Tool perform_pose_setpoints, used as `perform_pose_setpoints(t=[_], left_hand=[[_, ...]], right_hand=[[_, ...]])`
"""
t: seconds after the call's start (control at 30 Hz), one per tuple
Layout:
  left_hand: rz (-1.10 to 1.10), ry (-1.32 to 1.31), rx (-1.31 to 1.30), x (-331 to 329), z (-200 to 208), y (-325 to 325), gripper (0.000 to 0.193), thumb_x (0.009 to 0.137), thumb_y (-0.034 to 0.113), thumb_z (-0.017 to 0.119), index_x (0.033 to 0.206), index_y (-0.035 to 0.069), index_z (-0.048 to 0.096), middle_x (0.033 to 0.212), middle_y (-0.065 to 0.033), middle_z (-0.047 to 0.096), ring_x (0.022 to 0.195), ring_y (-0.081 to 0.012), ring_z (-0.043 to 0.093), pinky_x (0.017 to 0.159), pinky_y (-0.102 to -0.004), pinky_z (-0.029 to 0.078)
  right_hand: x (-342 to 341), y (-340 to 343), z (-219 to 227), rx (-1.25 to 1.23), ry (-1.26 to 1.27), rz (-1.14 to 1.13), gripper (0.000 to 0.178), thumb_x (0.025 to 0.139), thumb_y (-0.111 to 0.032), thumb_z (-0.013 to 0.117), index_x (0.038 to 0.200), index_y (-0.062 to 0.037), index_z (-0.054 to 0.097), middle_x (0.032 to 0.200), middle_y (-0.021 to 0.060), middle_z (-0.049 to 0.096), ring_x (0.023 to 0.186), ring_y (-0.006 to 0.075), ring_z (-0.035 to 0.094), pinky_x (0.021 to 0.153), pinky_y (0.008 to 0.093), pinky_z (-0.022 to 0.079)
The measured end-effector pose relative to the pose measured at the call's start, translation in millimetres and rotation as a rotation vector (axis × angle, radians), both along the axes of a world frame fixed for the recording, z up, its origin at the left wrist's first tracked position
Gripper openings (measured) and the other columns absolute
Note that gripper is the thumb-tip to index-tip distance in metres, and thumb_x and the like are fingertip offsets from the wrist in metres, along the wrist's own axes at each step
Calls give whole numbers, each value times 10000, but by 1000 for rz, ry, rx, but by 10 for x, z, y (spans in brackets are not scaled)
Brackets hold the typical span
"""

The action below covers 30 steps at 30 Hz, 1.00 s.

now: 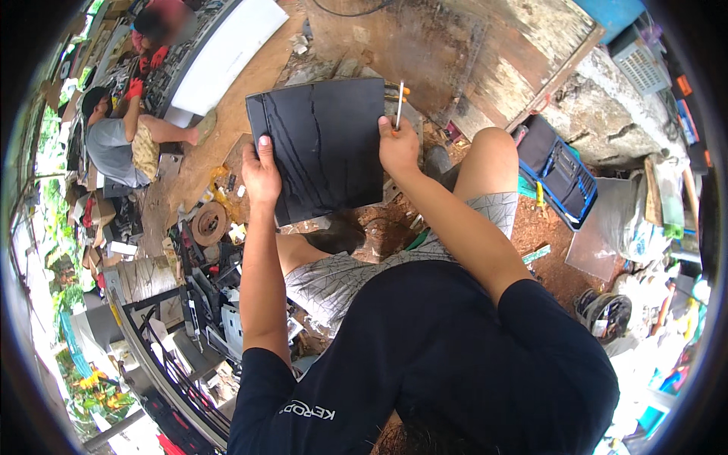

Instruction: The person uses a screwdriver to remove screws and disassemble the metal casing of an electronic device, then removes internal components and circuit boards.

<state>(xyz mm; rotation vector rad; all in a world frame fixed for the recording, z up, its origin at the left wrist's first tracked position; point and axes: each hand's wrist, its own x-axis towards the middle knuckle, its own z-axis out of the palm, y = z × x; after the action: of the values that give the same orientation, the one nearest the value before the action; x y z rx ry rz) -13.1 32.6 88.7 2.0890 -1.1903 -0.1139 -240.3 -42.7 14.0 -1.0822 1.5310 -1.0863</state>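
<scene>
A flat black device casing (326,152), with a glossy top and dark wavy streaks, is held up in front of my lap. My left hand (262,173) grips its left edge, thumb on top and fingers underneath. At the right edge, my right hand (399,145) pinches the casing and also holds a screwdriver (400,106). The screwdriver's thin pale shaft points away from me. Most of its orange handle is hidden by the hand. The underside of the casing cannot be seen.
A wooden board (523,45) lies ahead. An unrolled tool pouch (561,171) rests by my right knee. Scrap parts (201,303) and a brown disc (211,222) clutter the left. Two people sit far left, one in a grey shirt (114,148), near a long white panel (224,57).
</scene>
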Motion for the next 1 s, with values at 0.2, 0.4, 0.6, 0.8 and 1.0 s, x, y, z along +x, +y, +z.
perform_pose_setpoints(t=[0.2,0.4,0.6,0.8,1.0], left_hand=[[-6,88,-103,-70,-168,129,576,1031,490,499,1141,-62,620,974,-248,693,923,-321,657,853,-421,498],[-2,189,-107,-81,-393,236,584,1027,504,499,1123,-59,620,922,-230,680,866,-306,634,817,-423,493],[-6,194,-198,-123,-443,257,513,1033,448,503,1117,-48,605,881,-200,661,817,-252,601,778,-397,489],[-184,14,-467,-151,-467,468,555,1004,498,499,1151,-32,576,919,-174,656,829,-277,630,786,-398,493],[-272,-75,-445,-59,-382,633,648,975,570,510,1185,-41,554,939,-181,650,834,-308,644,757,-393,506]], right_hand=[[17,-49,-83,-120,10,-34,286,955,-285,662,995,-3,645,903,198,673,858,369,649,804,437,493],[-94,-81,-230,-119,115,69,297,950,-295,659,1001,-3,654,914,205,669,868,370,648,806,446,491],[-148,-61,-265,-289,198,104,288,956,-300,661,1001,-16,657,855,169,646,790,307,634,752,416,489],[-348,27,-238,-153,-532,198,295,1009,-291,627,1072,-3,639,875,3,609,791,133,552,743,327,474],[-822,-319,474,-466,-181,426,388,1035,-263,575,1334,-15,565,1226,87,613,1147,207,572,996,348,443]])
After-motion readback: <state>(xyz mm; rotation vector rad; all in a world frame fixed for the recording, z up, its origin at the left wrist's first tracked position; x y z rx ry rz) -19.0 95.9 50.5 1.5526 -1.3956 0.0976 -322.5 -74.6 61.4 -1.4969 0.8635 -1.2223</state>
